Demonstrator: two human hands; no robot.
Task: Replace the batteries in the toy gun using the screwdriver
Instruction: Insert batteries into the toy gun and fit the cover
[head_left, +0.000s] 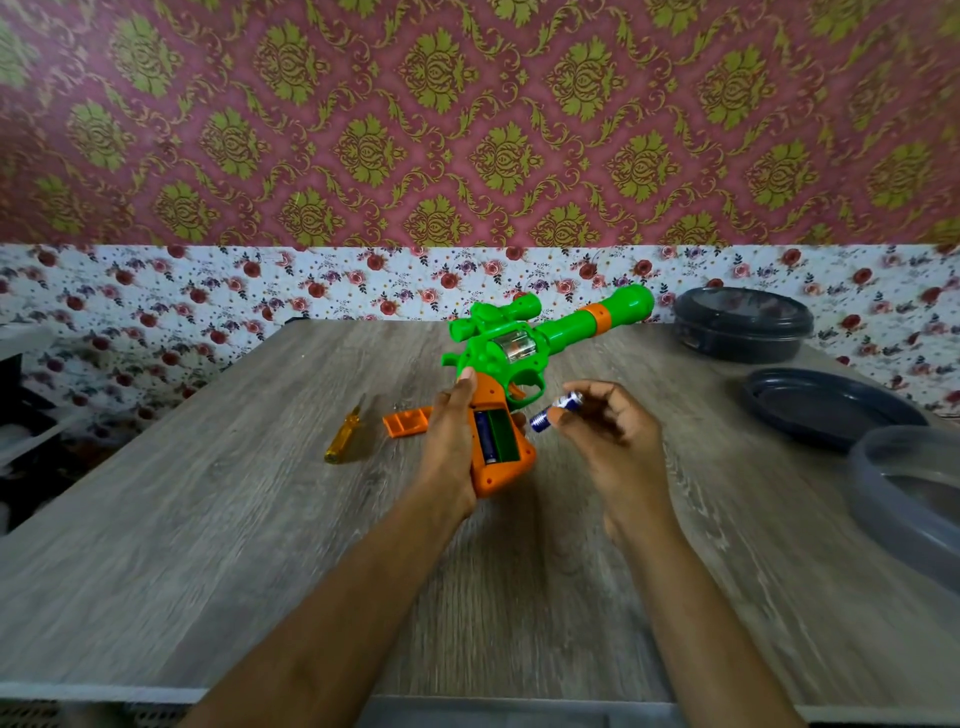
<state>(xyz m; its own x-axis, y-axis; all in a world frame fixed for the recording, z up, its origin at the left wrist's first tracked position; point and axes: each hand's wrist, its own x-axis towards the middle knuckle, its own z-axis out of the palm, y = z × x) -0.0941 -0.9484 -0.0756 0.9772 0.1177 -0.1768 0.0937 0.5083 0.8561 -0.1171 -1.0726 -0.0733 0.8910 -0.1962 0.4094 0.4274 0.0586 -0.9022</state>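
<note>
Gripping the toy gun (519, 358) by its orange handle above the table (208, 519), the left hand (449, 436) exposes one seated battery (487, 434) while the right hand (608, 431) fingers pinch a loose battery (556, 410) just beside it.

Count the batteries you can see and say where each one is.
2. One battery sits in the left slot of the toy gun's open compartment; the other battery is held in the right hand. Others may be hidden.

Glossy plastic toy gun (524, 343), wood-grain table (208, 519)
</note>
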